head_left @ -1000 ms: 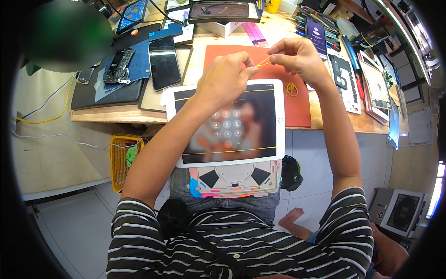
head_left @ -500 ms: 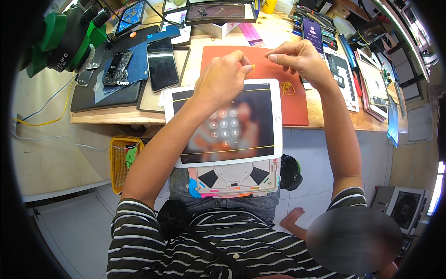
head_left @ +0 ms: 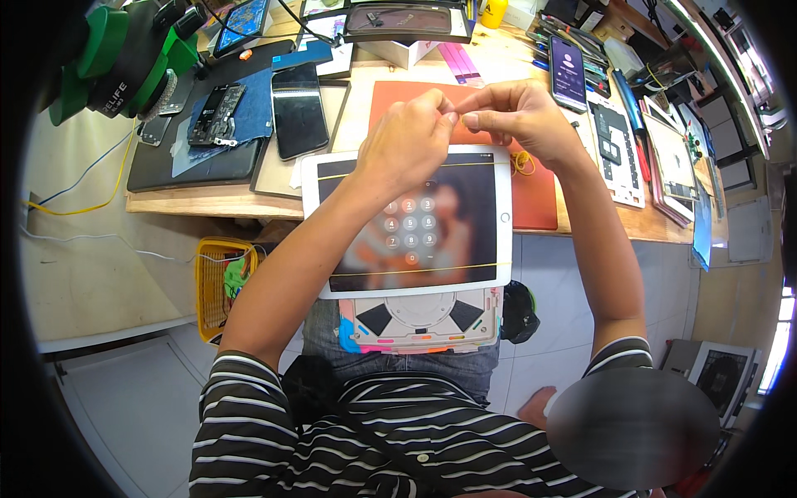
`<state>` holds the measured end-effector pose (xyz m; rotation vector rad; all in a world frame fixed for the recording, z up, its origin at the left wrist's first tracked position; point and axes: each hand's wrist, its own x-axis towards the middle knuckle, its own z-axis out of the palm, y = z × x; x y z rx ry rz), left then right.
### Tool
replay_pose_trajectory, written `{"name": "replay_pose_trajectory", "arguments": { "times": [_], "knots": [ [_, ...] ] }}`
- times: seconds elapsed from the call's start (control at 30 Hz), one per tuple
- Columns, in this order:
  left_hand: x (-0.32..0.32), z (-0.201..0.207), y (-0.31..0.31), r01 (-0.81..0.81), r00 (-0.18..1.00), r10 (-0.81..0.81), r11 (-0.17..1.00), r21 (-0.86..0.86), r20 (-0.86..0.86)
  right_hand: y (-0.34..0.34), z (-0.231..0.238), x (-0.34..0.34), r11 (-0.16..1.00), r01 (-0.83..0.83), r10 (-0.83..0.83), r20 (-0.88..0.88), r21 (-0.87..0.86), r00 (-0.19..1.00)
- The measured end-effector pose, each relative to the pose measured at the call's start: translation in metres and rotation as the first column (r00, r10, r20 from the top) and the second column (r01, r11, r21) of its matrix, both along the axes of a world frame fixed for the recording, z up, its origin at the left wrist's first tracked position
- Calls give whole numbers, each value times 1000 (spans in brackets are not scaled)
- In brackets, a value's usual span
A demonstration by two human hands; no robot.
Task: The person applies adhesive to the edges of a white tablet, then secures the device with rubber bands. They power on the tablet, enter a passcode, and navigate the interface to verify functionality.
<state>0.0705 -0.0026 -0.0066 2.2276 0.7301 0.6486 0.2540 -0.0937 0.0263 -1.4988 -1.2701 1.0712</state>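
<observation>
A white tablet [head_left: 501,178] with a lit number keypad on its screen leans over my lap against the desk's front edge. Two thin yellow rubber bands run across it, one near the top and another near the bottom [head_left: 390,272]. Above its top edge, my left hand [head_left: 407,137] is closed in a pinch on what seems to be a yellow rubber band, now mostly hidden by the fingers. My right hand [head_left: 519,124] meets it, thumb and forefinger pinched; what lies between them is hidden. Several loose yellow rubber bands [head_left: 522,163] sit beside the tablet on an orange mat [head_left: 535,203].
Under the tablet, a pale case [head_left: 419,319] with coloured edges rests on my lap. At left are a black phone [head_left: 300,112], an opened phone [head_left: 217,116] and a green-black microscope [head_left: 116,66]. A lit phone [head_left: 566,70] and tools stand at right; a yellow basket [head_left: 209,286] hangs below.
My right hand has come left and its fingertips now meet those of my left hand. The yellow bit at my left fingertips is now mostly hidden. The view has shifted slightly.
</observation>
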Motion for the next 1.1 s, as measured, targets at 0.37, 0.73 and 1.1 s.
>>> {"name": "replay_pose_trajectory", "arguments": {
  "times": [0.37,0.73,1.1],
  "knots": [
    [-2,6,-2,10,1000,-11,997,-71,-17,4,-5,-3,997,-4,-2,68,82,998],
    [-1,2,0,47,999,-48,998,-36,-24,1,-12,-1,993,-17,-4,179,116,984],
    [-2,6,-4,35,998,-33,998,-44,45,-4,3,1,994,-101,93,141,49,986]
  ]
}}
